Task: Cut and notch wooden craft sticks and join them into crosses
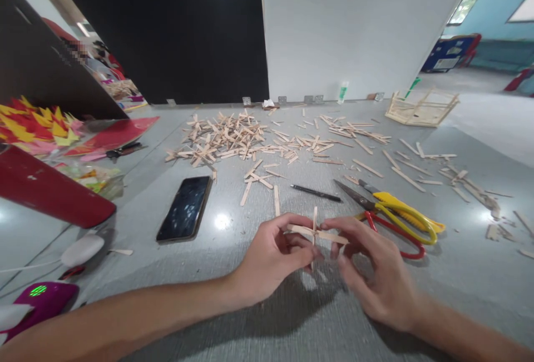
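Note:
Near the front of the grey table, a cross-shaped piece of joined wooden sticks (315, 233) is held above the surface. My left hand (273, 259) grips its left and lower part between thumb and fingers. At the right arm of the cross, my right hand (375, 273) has its fingers curled round the stick, with the index finger near the joint. A single flat stick (276, 201) lies just beyond my left hand. Scissors with yellow and red handles (392, 217) lie beyond my right hand, partly over a yellow cutter (417, 218). A black pen (316, 192) lies beyond the cross.
A pile of wooden sticks (233, 134) covers the table's back middle. A phone (184, 209) lies left, near a red cylinder (54, 187) and a purple device (50, 301). A stick frame (422, 110) stands back right. Upright panels (334, 28) border the table behind.

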`<action>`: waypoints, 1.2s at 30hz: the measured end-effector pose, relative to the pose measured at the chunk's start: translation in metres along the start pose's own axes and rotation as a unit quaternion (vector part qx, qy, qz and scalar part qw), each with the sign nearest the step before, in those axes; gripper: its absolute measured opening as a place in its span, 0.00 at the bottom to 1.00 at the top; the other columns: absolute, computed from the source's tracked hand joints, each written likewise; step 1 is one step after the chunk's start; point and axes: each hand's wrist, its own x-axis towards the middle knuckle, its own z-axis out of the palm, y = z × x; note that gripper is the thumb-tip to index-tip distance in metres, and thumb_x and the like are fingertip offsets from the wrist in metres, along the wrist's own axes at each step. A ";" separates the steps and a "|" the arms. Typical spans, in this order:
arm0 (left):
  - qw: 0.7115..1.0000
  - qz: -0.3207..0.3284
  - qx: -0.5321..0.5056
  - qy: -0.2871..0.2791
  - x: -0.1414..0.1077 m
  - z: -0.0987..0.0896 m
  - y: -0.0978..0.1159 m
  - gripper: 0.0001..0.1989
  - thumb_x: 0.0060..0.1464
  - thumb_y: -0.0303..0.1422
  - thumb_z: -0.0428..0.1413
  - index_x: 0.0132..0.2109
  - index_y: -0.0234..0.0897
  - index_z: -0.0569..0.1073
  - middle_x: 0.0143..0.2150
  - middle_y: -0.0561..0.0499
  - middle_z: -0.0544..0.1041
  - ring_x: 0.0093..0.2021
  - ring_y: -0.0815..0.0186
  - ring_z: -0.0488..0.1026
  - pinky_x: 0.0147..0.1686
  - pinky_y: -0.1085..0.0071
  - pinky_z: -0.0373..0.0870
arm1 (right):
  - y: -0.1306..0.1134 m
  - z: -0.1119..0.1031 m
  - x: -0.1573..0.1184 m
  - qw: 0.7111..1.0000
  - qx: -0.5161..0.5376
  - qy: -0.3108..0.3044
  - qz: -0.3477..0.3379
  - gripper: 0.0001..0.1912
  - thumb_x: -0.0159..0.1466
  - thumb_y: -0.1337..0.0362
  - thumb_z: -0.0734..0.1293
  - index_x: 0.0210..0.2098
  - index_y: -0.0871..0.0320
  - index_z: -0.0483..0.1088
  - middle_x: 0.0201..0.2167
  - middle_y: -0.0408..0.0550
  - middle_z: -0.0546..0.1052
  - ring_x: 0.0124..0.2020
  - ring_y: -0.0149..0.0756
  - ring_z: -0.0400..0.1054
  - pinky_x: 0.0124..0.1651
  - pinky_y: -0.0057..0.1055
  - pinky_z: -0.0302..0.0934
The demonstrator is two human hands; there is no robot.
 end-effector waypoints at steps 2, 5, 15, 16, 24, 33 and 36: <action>1.000 0.000 0.010 -0.003 -0.001 0.001 0.000 0.19 0.52 0.30 0.71 0.48 0.34 0.76 0.30 0.51 0.82 0.29 0.69 0.77 0.31 0.74 0.74 | 0.000 0.001 0.000 0.999 -0.017 0.014 -0.030 0.20 0.70 0.69 0.67 0.60 0.47 0.69 0.45 0.49 0.81 0.33 0.37 0.76 0.36 0.34 0.74; 1.000 -0.003 0.022 0.000 -0.001 0.001 -0.001 0.19 0.52 0.30 0.72 0.48 0.34 0.76 0.31 0.52 0.81 0.30 0.69 0.76 0.32 0.74 0.75 | 0.001 0.004 0.001 0.998 -0.035 0.046 -0.038 0.14 0.72 0.69 0.67 0.54 0.48 0.74 0.39 0.45 0.82 0.34 0.36 0.78 0.38 0.31 0.73; 1.000 0.006 0.012 0.012 -0.003 0.003 -0.005 0.18 0.50 0.29 0.72 0.47 0.35 0.77 0.35 0.50 0.82 0.31 0.69 0.77 0.32 0.75 0.74 | -0.003 0.004 0.001 0.998 0.035 0.018 0.056 0.08 0.73 0.60 0.67 0.45 0.54 0.79 0.22 0.41 0.78 0.18 0.31 0.73 0.24 0.28 0.68; 1.000 0.005 0.011 0.012 -0.003 0.003 -0.005 0.18 0.50 0.29 0.72 0.47 0.35 0.77 0.35 0.50 0.82 0.31 0.69 0.77 0.32 0.75 0.74 | -0.003 0.004 0.001 0.998 0.037 0.018 0.054 0.08 0.73 0.60 0.68 0.45 0.53 0.79 0.22 0.41 0.78 0.18 0.31 0.72 0.24 0.28 0.68; 0.999 0.039 0.033 0.007 -0.004 0.003 -0.004 0.12 0.55 0.27 0.69 0.46 0.36 0.78 0.38 0.50 0.84 0.37 0.68 0.80 0.38 0.74 0.75 | -0.003 0.007 0.005 0.980 0.136 0.000 0.144 0.10 0.73 0.58 0.67 0.42 0.56 0.80 0.18 0.40 0.76 0.17 0.32 0.72 0.24 0.28 0.69; 0.995 0.064 0.072 0.004 -0.006 0.002 -0.007 0.12 0.57 0.28 0.68 0.47 0.36 0.78 0.41 0.49 0.85 0.42 0.66 0.81 0.43 0.73 0.75 | -0.008 0.007 0.005 0.945 0.223 -0.028 0.237 0.17 0.70 0.50 0.69 0.39 0.58 0.79 0.13 0.37 0.69 0.11 0.28 0.63 0.16 0.24 0.61; 0.993 0.077 0.087 0.008 -0.007 0.001 -0.009 0.11 0.58 0.28 0.68 0.47 0.35 0.78 0.41 0.48 0.85 0.41 0.66 0.81 0.43 0.73 0.75 | -0.006 0.008 0.005 0.949 0.207 -0.036 0.234 0.17 0.70 0.50 0.69 0.40 0.59 0.79 0.17 0.38 0.70 0.11 0.27 0.63 0.14 0.23 0.60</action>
